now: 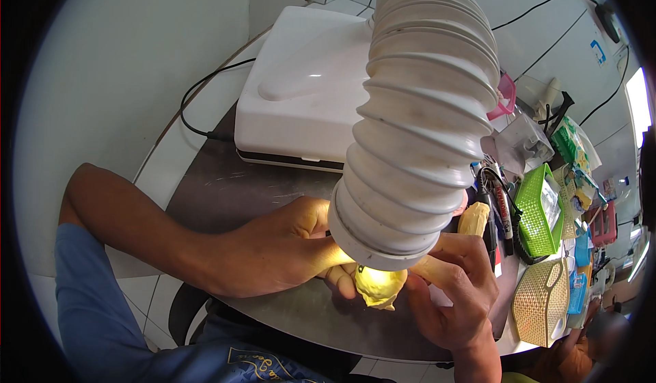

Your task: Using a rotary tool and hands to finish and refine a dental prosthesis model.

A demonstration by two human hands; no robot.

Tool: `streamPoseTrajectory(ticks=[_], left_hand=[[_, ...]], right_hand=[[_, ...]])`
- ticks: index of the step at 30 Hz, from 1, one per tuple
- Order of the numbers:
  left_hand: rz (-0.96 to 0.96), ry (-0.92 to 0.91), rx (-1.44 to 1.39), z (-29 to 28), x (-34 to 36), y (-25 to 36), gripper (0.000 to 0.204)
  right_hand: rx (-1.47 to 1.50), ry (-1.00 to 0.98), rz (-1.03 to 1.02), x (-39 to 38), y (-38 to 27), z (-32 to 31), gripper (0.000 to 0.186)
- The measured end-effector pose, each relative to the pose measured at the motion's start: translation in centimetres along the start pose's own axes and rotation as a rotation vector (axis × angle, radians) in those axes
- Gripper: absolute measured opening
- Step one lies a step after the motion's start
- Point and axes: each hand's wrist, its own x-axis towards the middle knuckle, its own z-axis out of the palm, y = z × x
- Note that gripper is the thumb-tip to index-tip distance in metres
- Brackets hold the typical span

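Note:
My left hand (273,250) and my right hand (454,284) meet around a small yellow moulded piece (379,287), brightly lit from above. It sits right under the mouth of a wide white ribbed hose (420,116) that hangs down over both hands. The left fingers hold the piece from its left side. The right fingers close in from the right around something thin at the piece; the hose hides what it is. A second pale yellow piece (473,219) lies just behind my right hand.
A white closed machine (301,96) with a black cable stands at the back of the dark round table (225,192). To the right are pens and hand tools (499,205), a green basket (540,212), a woven beige basket (543,301) and assorted clutter.

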Motion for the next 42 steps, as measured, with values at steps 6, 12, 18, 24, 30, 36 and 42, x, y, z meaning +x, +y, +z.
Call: streamPoseTrajectory(ticks=[6, 12, 18, 24, 30, 36, 42], left_hand=[[-0.016, 0.054, -0.023, -0.1, -0.1, -0.1, 0.03], [0.034, 0.027, 0.123, 0.3, -0.3, 0.6, 0.029], [0.053, 0.005, 0.232, -0.1, -0.5, 0.6, 0.028], [0.033, -0.029, 0.163, 0.1, 0.0, 0.5, 0.028], [0.015, -0.009, 0.097, -0.1, 0.0, 0.2, 0.029], [0.038, 0.008, 0.036, 0.0, -0.1, -0.1, 0.029], [0.164, -0.022, 0.279, 0.3, -0.5, 0.7, 0.03]], right_hand=[[0.043, 0.011, 0.006, 0.0, 0.2, 0.5, 0.037], [0.011, -0.01, 0.019, -0.1, -0.2, 0.0, 0.041], [0.023, -0.054, 0.009, 0.1, 0.3, 0.6, 0.045], [-0.014, -0.137, 0.052, 0.2, -0.4, -0.5, 0.043], [0.005, -0.132, -0.011, 0.1, -0.1, -0.1, 0.039], [0.061, -0.065, -0.11, -0.1, 0.0, -0.3, 0.036], [0.386, 0.195, 0.227, -0.9, 0.7, -0.2, 0.019]])
